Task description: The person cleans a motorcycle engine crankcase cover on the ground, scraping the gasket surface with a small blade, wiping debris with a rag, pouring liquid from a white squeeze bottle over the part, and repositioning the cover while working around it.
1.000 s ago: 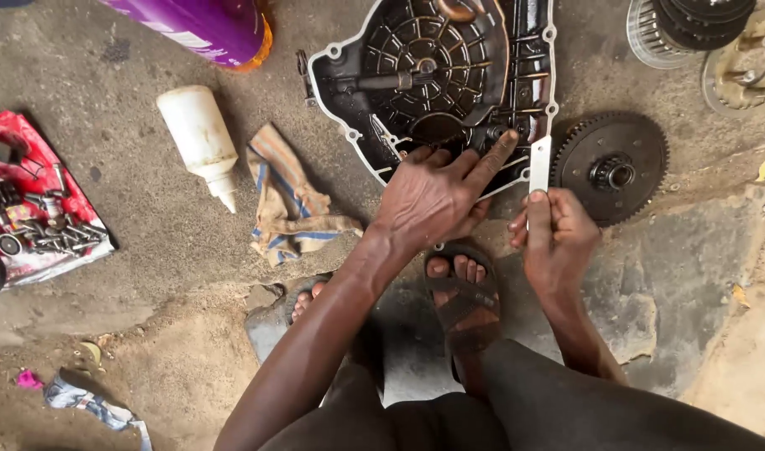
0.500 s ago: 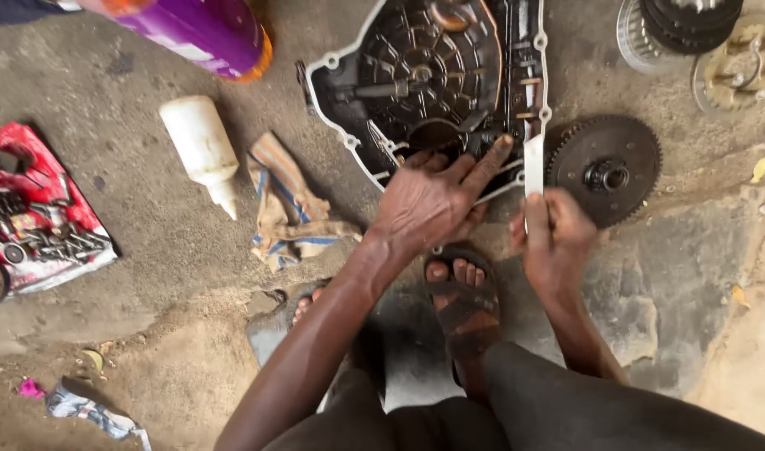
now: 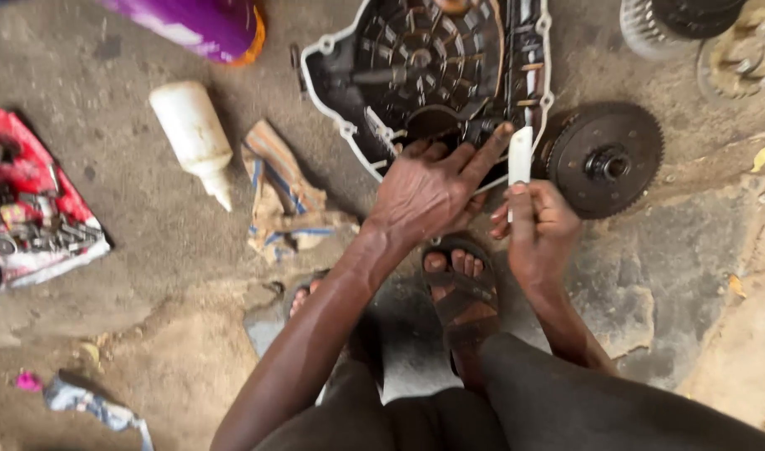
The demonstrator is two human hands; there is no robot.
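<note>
Since earlier frame, hands unmoved: left hand (image 3: 428, 194) flat, open, steadying engine cover (image 3: 424, 75); right hand (image 3: 539, 227) clenched around white blade (image 3: 520, 156). Advise shallow angle along cover edge.

A white bottle (image 3: 194, 134), a striped tan-and-blue rag (image 3: 284, 196), a black white-rimmed engine cover (image 3: 424, 67), a purple container (image 3: 200, 25).

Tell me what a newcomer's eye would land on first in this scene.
First, the black engine cover with its pale rim, lying open-side up at top centre, with the left hand spread on its lower edge. Beside it the right hand holds a flat white blade-like tool against the rim, next to a dark toothed gear on the ground. To the left lie a white squeeze bottle and a crumpled rag.
</note>
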